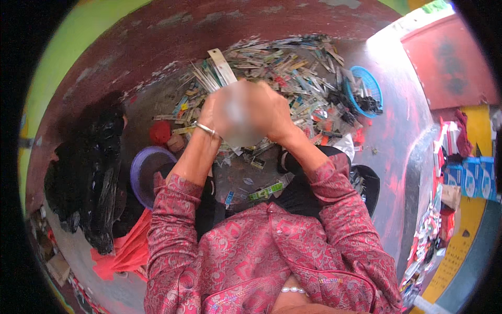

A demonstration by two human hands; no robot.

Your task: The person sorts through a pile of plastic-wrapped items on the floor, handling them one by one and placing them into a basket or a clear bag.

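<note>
Patterned red sleeves rise from the lower edge toward the heap of small packets and strips (293,78), the landmark for this report. Just short of that heap, both hands meet over the floor. Left hand (214,118), with a metal bangle (205,129) at the wrist, is closed around a bundle of long pale strips (217,70) that fans up and away from the fist, apparently gripped at one end so the strips stay together. Right hand (269,115) is curled against the left; the area between them is blurred, so what it grips, if anything, cannot be told.

Near side of the heap, a few loose packets lie between the knees. Left of the heap sit a purple bowl (144,172), a small red object (159,132) and a black plastic bag (89,178). At the heap's right edge stands a blue basket (374,86) holding dark pieces, seemingly placed within reach for sorting. Beyond the heap runs a dark red wall base (219,26).
</note>
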